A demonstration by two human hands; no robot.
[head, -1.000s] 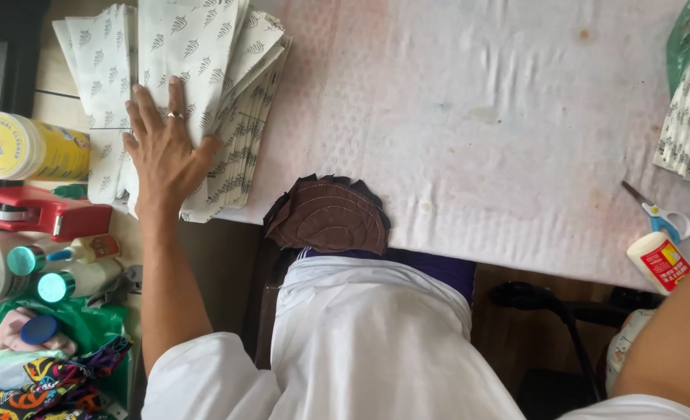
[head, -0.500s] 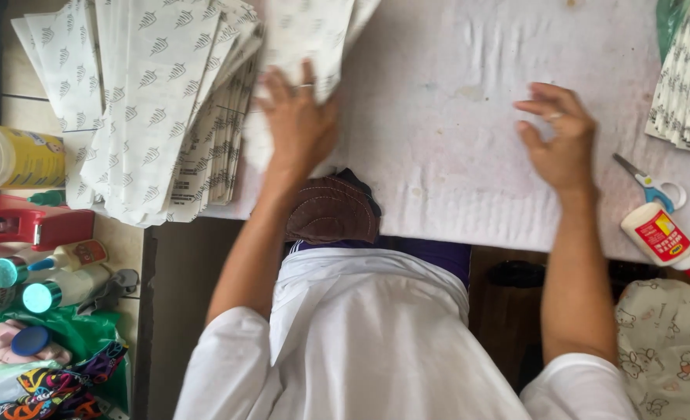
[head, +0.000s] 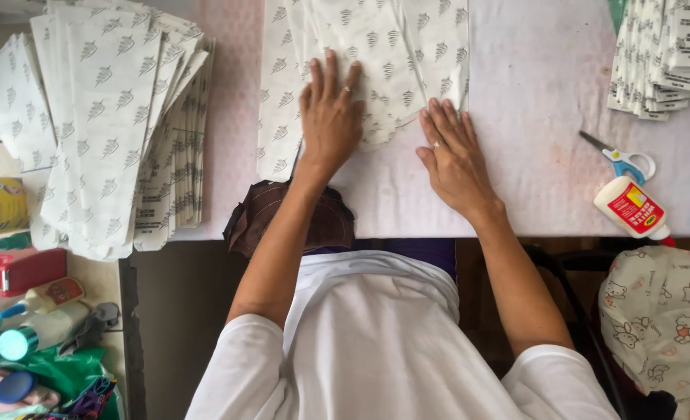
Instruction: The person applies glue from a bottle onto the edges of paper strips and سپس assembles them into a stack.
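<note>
Printed paper sheets (head: pixel 384 62) fanned on the pale pink table cover (head: pixel 531 155), left hand (head: pixel 329 117) flat on them, fingers spread, gripping nothing; right hand (head: pixel 454 159) open at their right edge; bigger sheet stack (head: pixel 111 132) left of them; scissors (head: pixel 621 159), glue bottle (head: pixel 632 208) right of them.

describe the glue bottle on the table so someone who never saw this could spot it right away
Start at the pale table and go to its near edge, past the right hand. The glue bottle lies on its side there, just below the blue-handled scissors. It is the only white bottle with a red label on this tabletop.
</note>
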